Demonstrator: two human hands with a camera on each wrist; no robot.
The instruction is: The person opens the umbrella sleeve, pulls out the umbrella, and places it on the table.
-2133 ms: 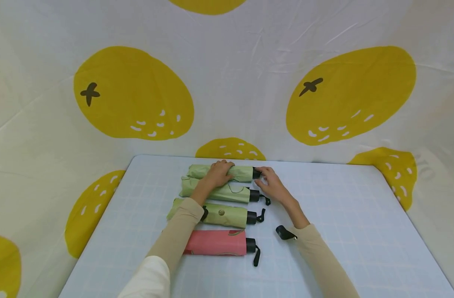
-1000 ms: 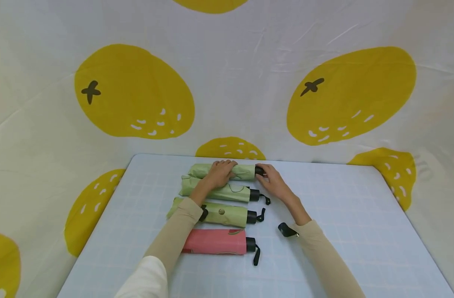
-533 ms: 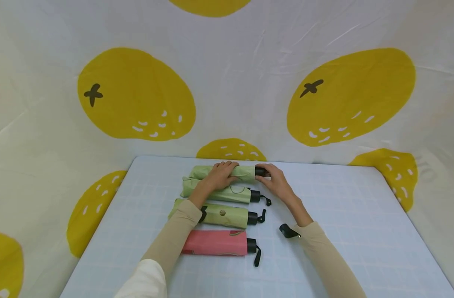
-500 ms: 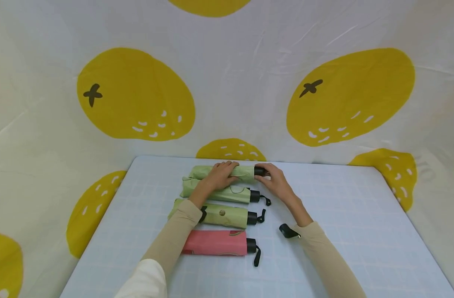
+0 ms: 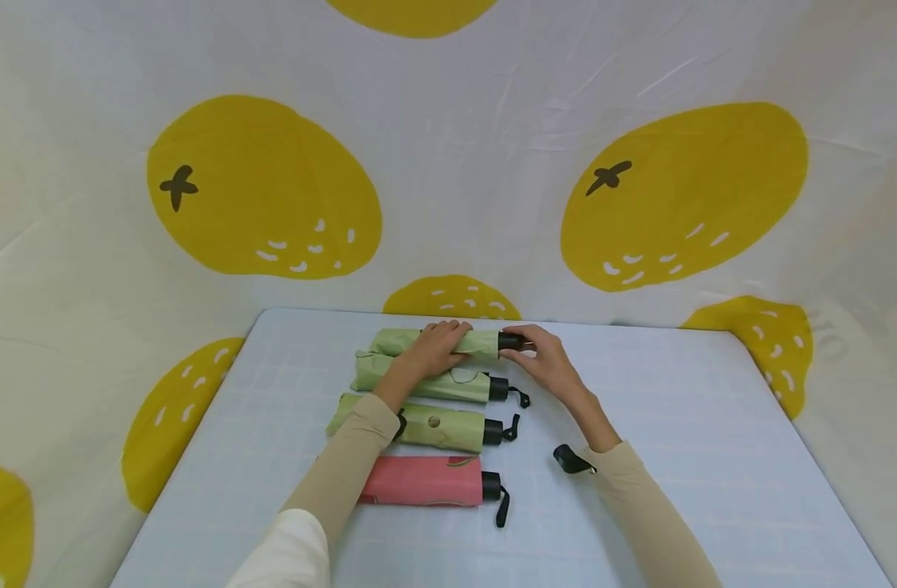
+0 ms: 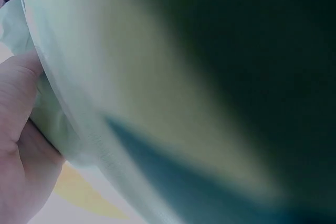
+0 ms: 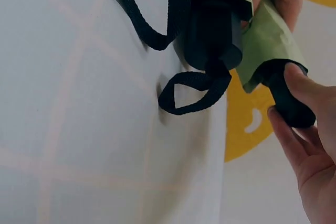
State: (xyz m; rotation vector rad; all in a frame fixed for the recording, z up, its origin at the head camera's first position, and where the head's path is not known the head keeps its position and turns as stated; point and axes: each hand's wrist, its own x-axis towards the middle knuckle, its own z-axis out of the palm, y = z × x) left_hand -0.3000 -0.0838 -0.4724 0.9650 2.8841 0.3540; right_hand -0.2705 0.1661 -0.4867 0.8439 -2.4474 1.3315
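Note:
Four folded umbrellas would be several; they lie in a row in the head view. At the far end is a pale green umbrella (image 5: 484, 344), its fabric gripped by my left hand (image 5: 434, 349) from above. My right hand (image 5: 546, 361) pinches its black handle (image 7: 289, 100) between thumb and fingers, plainly seen in the right wrist view. Just nearer lies a second green umbrella (image 5: 466, 386), partly under my left wrist. Blurred green fabric (image 6: 131, 77) fills much of the left wrist view, with the left hand's thumb at its left.
Nearer on the table (image 5: 713, 457) lie a yellow-green umbrella (image 5: 456, 429) and a pink umbrella (image 5: 437, 482), both partly behind the left forearm. Black wrist straps hang from their handles. A black wrist-worn device (image 5: 572, 460) juts from the right sleeve. A lemon-print cloth (image 5: 463, 163) hangs behind.
The right hand has closed round the far umbrella's handle and moved slightly right; more of the black handle shows. The left hand stays on the fabric, shifted slightly right.

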